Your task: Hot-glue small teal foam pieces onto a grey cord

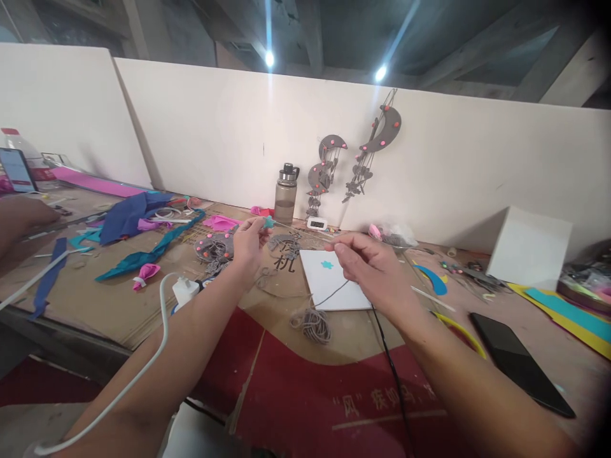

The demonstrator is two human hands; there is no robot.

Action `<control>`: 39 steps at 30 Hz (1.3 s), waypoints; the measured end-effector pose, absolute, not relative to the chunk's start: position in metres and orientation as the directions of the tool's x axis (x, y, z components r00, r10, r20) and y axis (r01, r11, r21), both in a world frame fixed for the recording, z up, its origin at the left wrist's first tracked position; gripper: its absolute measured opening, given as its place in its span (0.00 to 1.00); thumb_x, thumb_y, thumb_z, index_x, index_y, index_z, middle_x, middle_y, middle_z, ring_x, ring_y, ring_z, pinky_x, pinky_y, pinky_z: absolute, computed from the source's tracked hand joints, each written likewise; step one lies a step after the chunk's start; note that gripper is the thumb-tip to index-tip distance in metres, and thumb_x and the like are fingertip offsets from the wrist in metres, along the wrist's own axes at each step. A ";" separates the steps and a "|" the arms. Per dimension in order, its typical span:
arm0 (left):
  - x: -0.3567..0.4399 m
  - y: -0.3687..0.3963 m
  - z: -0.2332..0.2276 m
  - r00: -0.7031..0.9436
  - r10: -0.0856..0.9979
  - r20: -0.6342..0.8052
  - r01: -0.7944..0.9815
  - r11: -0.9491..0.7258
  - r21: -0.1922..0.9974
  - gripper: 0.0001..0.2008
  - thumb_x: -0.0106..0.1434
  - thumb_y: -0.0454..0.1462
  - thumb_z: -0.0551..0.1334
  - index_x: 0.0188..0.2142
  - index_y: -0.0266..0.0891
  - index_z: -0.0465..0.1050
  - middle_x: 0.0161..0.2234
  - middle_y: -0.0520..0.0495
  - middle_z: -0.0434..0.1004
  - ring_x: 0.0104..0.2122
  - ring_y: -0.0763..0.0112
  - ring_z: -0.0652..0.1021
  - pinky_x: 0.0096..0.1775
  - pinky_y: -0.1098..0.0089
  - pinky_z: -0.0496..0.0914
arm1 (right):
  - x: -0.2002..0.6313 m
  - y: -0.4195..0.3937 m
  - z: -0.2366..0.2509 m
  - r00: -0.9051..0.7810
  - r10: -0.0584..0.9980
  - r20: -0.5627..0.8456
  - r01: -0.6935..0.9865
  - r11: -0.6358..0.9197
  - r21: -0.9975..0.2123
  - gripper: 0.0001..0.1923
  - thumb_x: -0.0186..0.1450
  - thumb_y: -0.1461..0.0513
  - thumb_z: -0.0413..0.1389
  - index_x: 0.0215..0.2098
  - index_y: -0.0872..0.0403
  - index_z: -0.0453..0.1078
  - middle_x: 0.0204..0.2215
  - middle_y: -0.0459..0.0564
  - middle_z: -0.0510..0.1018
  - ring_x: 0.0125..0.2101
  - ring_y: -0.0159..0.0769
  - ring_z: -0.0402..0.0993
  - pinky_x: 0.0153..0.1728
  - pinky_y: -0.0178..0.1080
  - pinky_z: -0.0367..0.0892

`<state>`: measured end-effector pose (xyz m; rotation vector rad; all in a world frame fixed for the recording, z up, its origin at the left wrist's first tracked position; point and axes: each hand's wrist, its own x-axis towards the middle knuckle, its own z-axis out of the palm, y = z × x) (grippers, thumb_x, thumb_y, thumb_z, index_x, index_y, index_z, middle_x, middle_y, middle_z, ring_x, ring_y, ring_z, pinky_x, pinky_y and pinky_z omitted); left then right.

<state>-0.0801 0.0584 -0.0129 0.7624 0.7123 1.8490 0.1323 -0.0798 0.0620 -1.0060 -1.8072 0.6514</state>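
Pinched in my left hand (250, 245) is a small teal star-shaped cutout (268, 222). A thin grey cord (298, 229) stretches from it across to my right hand (365, 259), whose thumb and forefinger are closed on it. More cord trails down from my right hand to a loose grey bundle of cord (316, 326) on the cardboard. Below my right hand lies a white board (334, 300) with another teal star cutout (327, 264) on it. Left of my left hand rests a grey crescent ornament (214, 247) with coloured dots.
Grey moon ornaments (384, 130) hang on the white partition. A water bottle (285, 196) stands behind a small digital timer (317, 224). A black phone (518, 362) lies right, coloured scraps (153, 248) left. Another person's arm (23, 219) reaches in at the left edge.
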 end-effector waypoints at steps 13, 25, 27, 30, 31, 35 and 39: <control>-0.082 0.064 -0.015 -0.329 0.935 0.135 -0.607 -0.319 0.728 0.09 0.46 0.34 0.66 0.26 0.36 0.67 0.20 0.54 0.70 0.21 0.79 0.73 0.20 0.80 0.63 | 0.130 -0.142 0.086 -0.443 0.693 0.569 0.184 0.692 -0.698 0.09 0.68 0.58 0.50 0.40 0.46 0.72 0.31 0.47 0.74 0.28 0.32 0.68 0.29 0.37 0.65; -0.074 0.064 -0.022 -0.232 0.949 0.214 -0.609 -0.314 0.728 0.09 0.47 0.35 0.67 0.26 0.36 0.67 0.19 0.55 0.69 0.20 0.79 0.73 0.20 0.79 0.63 | 0.151 -0.062 0.039 -0.608 0.786 0.112 0.607 0.551 -0.573 0.23 0.69 0.50 0.44 0.27 0.53 0.73 0.29 0.48 0.77 0.31 0.34 0.72 0.35 0.36 0.64; -0.074 0.063 -0.021 -0.206 0.954 0.219 -0.634 -0.300 0.713 0.09 0.47 0.34 0.68 0.27 0.36 0.68 0.20 0.55 0.70 0.20 0.79 0.73 0.20 0.79 0.63 | 0.165 -0.039 0.030 -0.479 0.873 0.089 0.705 0.443 -0.553 0.24 0.68 0.50 0.44 0.26 0.54 0.72 0.27 0.48 0.77 0.28 0.33 0.71 0.32 0.35 0.62; -0.074 0.060 -0.015 -0.168 0.968 0.186 -0.723 -0.249 0.644 0.08 0.50 0.32 0.67 0.28 0.35 0.68 0.20 0.55 0.70 0.20 0.81 0.72 0.18 0.81 0.62 | 0.181 -0.018 0.023 -0.286 0.956 0.071 0.837 0.285 -0.467 0.23 0.67 0.50 0.45 0.22 0.55 0.69 0.22 0.47 0.74 0.23 0.31 0.67 0.27 0.35 0.57; -0.075 0.058 -0.012 -0.147 0.976 0.161 -0.766 -0.215 0.605 0.07 0.51 0.31 0.66 0.27 0.35 0.67 0.20 0.56 0.69 0.19 0.82 0.71 0.18 0.82 0.61 | 0.184 -0.015 0.023 -0.238 0.969 0.062 0.871 0.241 -0.428 0.23 0.66 0.50 0.45 0.21 0.55 0.67 0.20 0.47 0.73 0.22 0.31 0.66 0.26 0.35 0.55; -0.077 0.049 0.001 -0.035 0.995 0.088 -0.904 -0.069 0.421 0.06 0.57 0.30 0.63 0.26 0.36 0.66 0.18 0.56 0.64 0.18 0.86 0.68 0.18 0.86 0.60 | 0.191 -0.014 0.028 -0.182 0.982 -0.044 0.933 0.159 -0.323 0.22 0.63 0.50 0.50 0.17 0.54 0.63 0.17 0.45 0.69 0.20 0.30 0.61 0.23 0.36 0.51; -0.077 0.037 0.011 -0.046 0.980 0.196 -0.890 -0.129 0.437 0.07 0.58 0.33 0.64 0.26 0.37 0.67 0.19 0.55 0.64 0.19 0.86 0.67 0.18 0.85 0.60 | 0.194 -0.007 0.018 -0.268 0.961 -0.063 0.887 0.221 -0.405 0.12 0.57 0.55 0.58 0.22 0.53 0.67 0.20 0.44 0.72 0.23 0.31 0.65 0.24 0.34 0.55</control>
